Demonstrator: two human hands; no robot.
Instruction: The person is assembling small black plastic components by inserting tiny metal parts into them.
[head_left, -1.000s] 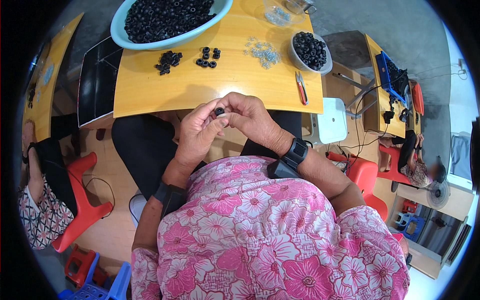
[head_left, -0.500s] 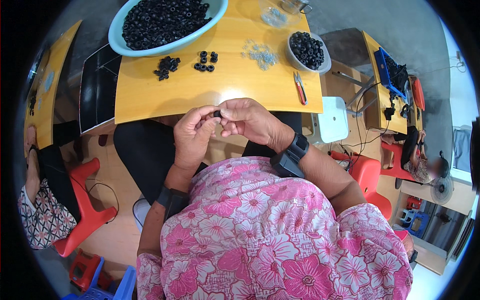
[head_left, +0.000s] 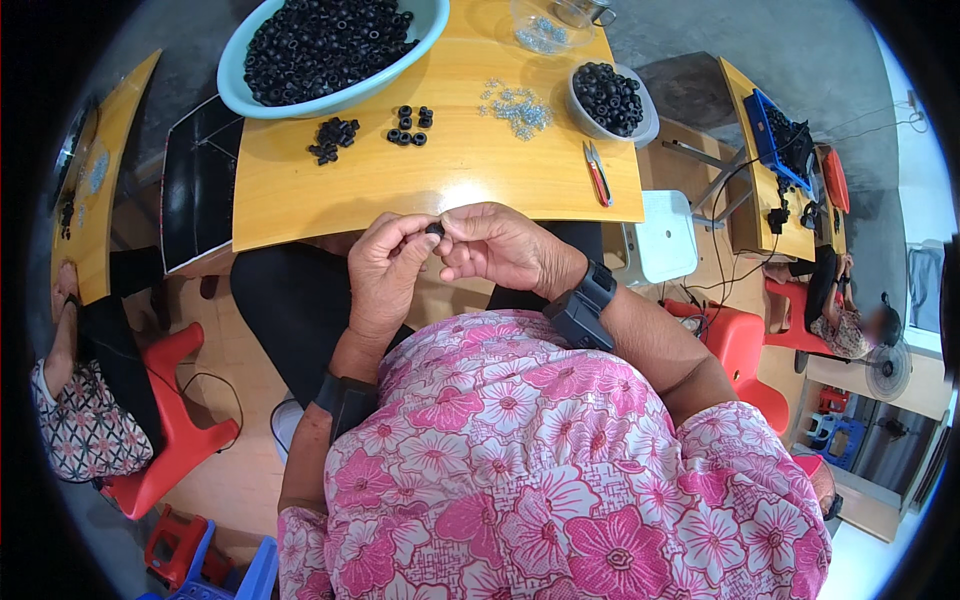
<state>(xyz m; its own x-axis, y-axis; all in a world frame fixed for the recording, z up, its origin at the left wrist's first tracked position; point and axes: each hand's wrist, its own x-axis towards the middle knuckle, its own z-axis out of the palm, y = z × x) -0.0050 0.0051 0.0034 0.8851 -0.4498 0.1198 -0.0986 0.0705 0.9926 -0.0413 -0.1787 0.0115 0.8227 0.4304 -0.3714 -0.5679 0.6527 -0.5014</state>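
Just in front of the table's near edge, my two hands meet at a small black cylindrical part point(head_left: 435, 229). Thumb and fingers of my left hand point(head_left: 382, 275) pinch it from the left. My right hand point(head_left: 505, 245) comes in from the other side, its thumb and forefinger closed at the part, the lower fingers curled; anything tiny between these fingertips is hidden. Beyond the hands lie a loose pile of black parts point(head_left: 334, 138) and a small group of black ring-shaped parts point(head_left: 405, 137) standing apart. Small clear pieces point(head_left: 522, 112) are scattered to their right.
A large light-blue basin point(head_left: 233, 85) full of black rings stands at the far left of the yellow table point(head_left: 330, 205). Right of it are a clear tub point(head_left: 648, 125) of black parts, red-handled snips point(head_left: 598, 180) and a white stool point(head_left: 665, 240). Other people sit at both sides.
Both hands stay together at the black part, with only a slight shift of the fingers. The whole view has tilted a little.
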